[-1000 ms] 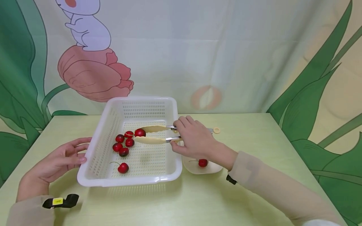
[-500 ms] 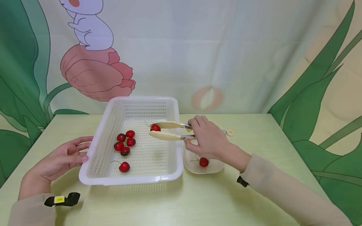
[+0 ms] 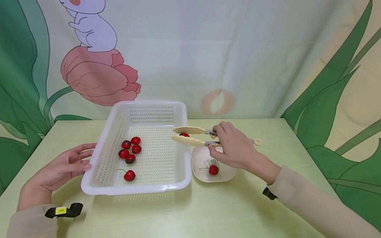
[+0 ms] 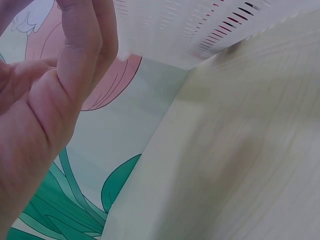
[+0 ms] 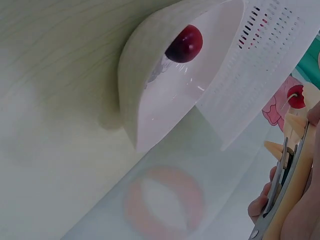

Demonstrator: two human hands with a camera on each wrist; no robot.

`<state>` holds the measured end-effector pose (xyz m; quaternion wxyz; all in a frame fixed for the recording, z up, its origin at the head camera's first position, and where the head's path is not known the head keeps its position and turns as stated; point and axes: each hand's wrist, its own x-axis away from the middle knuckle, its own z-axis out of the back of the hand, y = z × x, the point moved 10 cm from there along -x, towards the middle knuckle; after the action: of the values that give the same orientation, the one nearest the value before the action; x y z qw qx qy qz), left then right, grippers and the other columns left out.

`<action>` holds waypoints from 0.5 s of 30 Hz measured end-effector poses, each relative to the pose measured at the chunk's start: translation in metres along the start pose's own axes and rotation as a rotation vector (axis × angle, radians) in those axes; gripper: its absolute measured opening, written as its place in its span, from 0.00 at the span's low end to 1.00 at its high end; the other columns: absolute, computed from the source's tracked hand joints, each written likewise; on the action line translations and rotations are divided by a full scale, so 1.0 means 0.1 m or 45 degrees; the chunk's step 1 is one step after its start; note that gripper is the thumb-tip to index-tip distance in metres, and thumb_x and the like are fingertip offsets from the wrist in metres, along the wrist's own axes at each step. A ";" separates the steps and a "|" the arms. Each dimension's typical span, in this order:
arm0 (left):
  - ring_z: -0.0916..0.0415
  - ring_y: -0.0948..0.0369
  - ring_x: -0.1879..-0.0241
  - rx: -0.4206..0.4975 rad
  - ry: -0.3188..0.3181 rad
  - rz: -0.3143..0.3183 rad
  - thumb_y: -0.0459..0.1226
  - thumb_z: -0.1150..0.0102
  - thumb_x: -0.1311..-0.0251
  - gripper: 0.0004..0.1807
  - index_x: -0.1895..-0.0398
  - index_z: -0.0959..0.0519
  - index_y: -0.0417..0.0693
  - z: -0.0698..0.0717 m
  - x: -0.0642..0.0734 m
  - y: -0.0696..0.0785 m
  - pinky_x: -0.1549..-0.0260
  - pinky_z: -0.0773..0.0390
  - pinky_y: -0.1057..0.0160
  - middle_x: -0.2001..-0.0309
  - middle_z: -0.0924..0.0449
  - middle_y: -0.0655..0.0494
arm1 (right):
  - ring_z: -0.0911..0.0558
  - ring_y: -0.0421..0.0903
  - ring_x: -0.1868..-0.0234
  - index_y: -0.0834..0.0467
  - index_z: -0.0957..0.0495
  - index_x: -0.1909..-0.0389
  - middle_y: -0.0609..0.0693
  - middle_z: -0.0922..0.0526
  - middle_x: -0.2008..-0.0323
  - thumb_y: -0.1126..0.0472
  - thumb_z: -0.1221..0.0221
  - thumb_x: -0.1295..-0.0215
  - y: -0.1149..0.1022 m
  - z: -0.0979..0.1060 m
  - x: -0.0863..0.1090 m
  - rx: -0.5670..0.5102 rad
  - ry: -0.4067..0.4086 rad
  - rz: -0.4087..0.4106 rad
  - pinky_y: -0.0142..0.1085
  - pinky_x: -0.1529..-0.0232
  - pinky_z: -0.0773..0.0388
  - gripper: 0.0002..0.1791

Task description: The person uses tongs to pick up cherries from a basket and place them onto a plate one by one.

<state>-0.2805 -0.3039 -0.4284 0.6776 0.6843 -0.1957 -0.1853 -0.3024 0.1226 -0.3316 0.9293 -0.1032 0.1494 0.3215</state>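
My right hand (image 3: 233, 145) grips a pair of tongs (image 3: 190, 141) with cream tips and metal arms. A red cherry (image 3: 184, 135) is pinched between the tips, above the basket's right rim; the right wrist view shows this cherry (image 5: 296, 96) with its stem. My left hand (image 3: 61, 168) holds the left rim of a white perforated plastic basket (image 3: 136, 189), thumb on the rim's edge, fingertips partly hidden by it. Several cherries (image 3: 130, 159) lie clustered inside, and one stemmed cherry (image 3: 129, 175) lies apart near the front. A small white dish (image 3: 205, 180) holds another cherry (image 3: 213, 170).
The dish stands right against the basket's right side on a pale wooden table (image 3: 166, 218). Behind the table hangs a printed curtain (image 3: 253, 66) with a rabbit, flower and leaves.
My right hand has moved right with the tongs, carrying the cherry from beside the cluster to over the basket's right rim. The left hand stays at the basket.
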 end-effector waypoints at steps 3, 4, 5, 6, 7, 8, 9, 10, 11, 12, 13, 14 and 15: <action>0.19 0.53 0.42 0.019 -0.011 -0.011 0.25 0.49 0.28 0.29 0.29 0.33 0.58 -0.01 0.00 0.00 0.48 0.18 0.55 0.35 0.24 0.58 | 0.28 0.49 0.57 0.61 0.27 0.50 0.51 0.26 0.58 0.47 0.46 0.36 0.07 0.02 0.07 0.005 0.002 -0.027 0.40 0.64 0.25 0.23; 0.19 0.54 0.42 0.020 -0.010 -0.010 0.25 0.49 0.28 0.29 0.29 0.33 0.58 -0.01 0.00 0.00 0.48 0.18 0.55 0.35 0.24 0.58 | 0.27 0.49 0.57 0.61 0.27 0.49 0.51 0.26 0.58 0.47 0.45 0.36 0.09 0.03 0.10 0.005 0.000 -0.038 0.40 0.64 0.25 0.23; 0.19 0.54 0.42 0.019 -0.010 -0.009 0.26 0.49 0.28 0.29 0.29 0.33 0.58 -0.01 0.00 -0.01 0.48 0.18 0.55 0.35 0.24 0.58 | 0.28 0.49 0.57 0.61 0.27 0.49 0.51 0.26 0.58 0.47 0.45 0.36 0.12 0.03 0.13 0.006 -0.005 -0.051 0.40 0.64 0.26 0.23; 0.19 0.54 0.43 0.017 -0.007 -0.006 0.26 0.49 0.28 0.29 0.29 0.33 0.58 -0.01 0.00 -0.01 0.48 0.18 0.55 0.35 0.24 0.58 | 0.28 0.49 0.57 0.61 0.27 0.49 0.51 0.26 0.58 0.47 0.45 0.36 0.15 0.03 0.16 0.006 -0.011 -0.063 0.39 0.64 0.26 0.23; 0.19 0.54 0.42 0.013 -0.005 -0.002 0.26 0.49 0.28 0.29 0.29 0.33 0.59 -0.01 0.00 -0.01 0.48 0.18 0.55 0.35 0.24 0.58 | 0.28 0.48 0.58 0.61 0.27 0.49 0.51 0.26 0.58 0.47 0.45 0.35 0.17 0.03 0.19 0.005 -0.017 -0.075 0.39 0.65 0.26 0.23; 0.19 0.54 0.42 0.010 -0.002 0.003 0.26 0.48 0.28 0.29 0.29 0.33 0.59 -0.01 0.00 -0.01 0.48 0.18 0.55 0.35 0.24 0.59 | 0.28 0.48 0.58 0.61 0.27 0.49 0.51 0.26 0.58 0.47 0.45 0.35 0.19 0.02 0.21 0.004 -0.022 -0.083 0.39 0.65 0.26 0.23; 0.20 0.54 0.42 0.003 0.002 0.005 0.26 0.48 0.28 0.29 0.29 0.33 0.59 -0.01 0.01 0.00 0.48 0.18 0.55 0.35 0.25 0.59 | 0.28 0.48 0.58 0.61 0.27 0.50 0.50 0.26 0.58 0.47 0.45 0.35 0.22 0.02 0.24 0.005 -0.025 -0.090 0.39 0.65 0.26 0.23; 0.20 0.55 0.42 -0.004 0.007 0.009 0.26 0.48 0.28 0.29 0.29 0.33 0.60 -0.01 0.01 0.00 0.48 0.18 0.55 0.35 0.25 0.60 | 0.28 0.48 0.59 0.61 0.27 0.50 0.50 0.26 0.59 0.47 0.45 0.35 0.24 0.01 0.27 0.007 -0.030 -0.096 0.39 0.65 0.26 0.23; 0.20 0.55 0.42 -0.009 0.007 0.009 0.26 0.48 0.28 0.29 0.29 0.33 0.60 -0.01 0.01 0.00 0.48 0.18 0.55 0.35 0.25 0.60 | 0.28 0.48 0.59 0.61 0.27 0.50 0.50 0.26 0.59 0.47 0.45 0.35 0.26 0.00 0.29 0.010 -0.037 -0.101 0.38 0.65 0.27 0.23; 0.20 0.55 0.42 -0.010 0.007 0.011 0.26 0.48 0.28 0.29 0.29 0.34 0.59 -0.01 0.01 0.00 0.48 0.18 0.55 0.35 0.25 0.60 | 0.28 0.48 0.59 0.61 0.27 0.50 0.50 0.26 0.59 0.47 0.45 0.35 0.28 -0.01 0.32 0.013 -0.042 -0.105 0.38 0.65 0.27 0.23; 0.20 0.55 0.42 -0.010 0.005 0.010 0.26 0.48 0.28 0.29 0.29 0.34 0.59 -0.01 0.01 0.01 0.48 0.18 0.55 0.35 0.25 0.60 | 0.28 0.47 0.59 0.61 0.27 0.50 0.50 0.26 0.59 0.46 0.45 0.35 0.30 -0.02 0.35 0.015 -0.045 -0.109 0.38 0.65 0.27 0.23; 0.20 0.55 0.42 -0.011 0.005 0.010 0.26 0.48 0.28 0.29 0.29 0.34 0.59 -0.01 0.01 0.01 0.48 0.18 0.55 0.35 0.25 0.60 | 0.28 0.47 0.59 0.61 0.28 0.50 0.50 0.26 0.59 0.46 0.45 0.35 0.32 -0.03 0.37 0.018 -0.049 -0.112 0.38 0.65 0.27 0.23; 0.20 0.55 0.42 -0.014 0.004 0.010 0.26 0.48 0.28 0.29 0.29 0.34 0.59 -0.01 0.01 0.01 0.48 0.18 0.55 0.35 0.25 0.60 | 0.28 0.47 0.59 0.61 0.28 0.50 0.50 0.26 0.59 0.46 0.45 0.35 0.33 -0.04 0.40 0.020 -0.054 -0.117 0.38 0.66 0.27 0.23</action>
<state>-0.2788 -0.3036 -0.4278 0.6822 0.6802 -0.1962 -0.1827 -0.2944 0.1698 -0.3524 0.9469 -0.0959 0.1273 0.2793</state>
